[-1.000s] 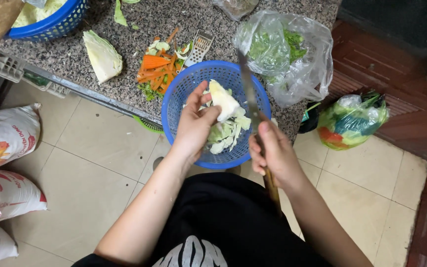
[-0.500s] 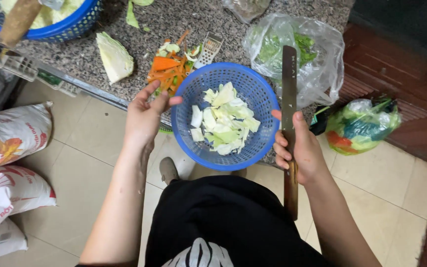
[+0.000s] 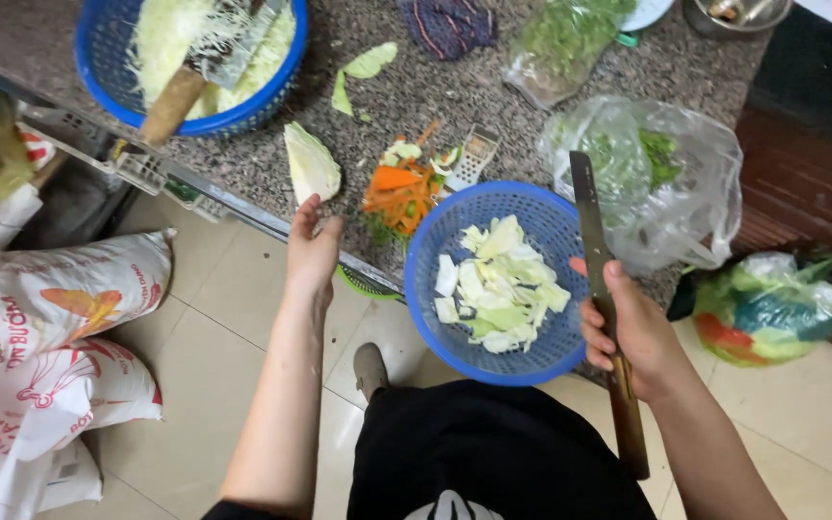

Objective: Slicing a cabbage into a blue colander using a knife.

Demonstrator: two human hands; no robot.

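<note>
Cabbage wedge (image 3: 312, 164) beside left hand (image 3: 312, 252); vegetable scraps (image 3: 398, 191) nearby.

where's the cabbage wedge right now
In the head view, the cabbage wedge lies on the granite counter, just above the left hand and left of the carrot peelings.

Soft even light, slight blur

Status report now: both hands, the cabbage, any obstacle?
Left hand open, reaching for cabbage wedge on counter, not touching. Right hand grips knife, blade up. Cut cabbage in blue basket. Nothing between hand and wedge.
</note>
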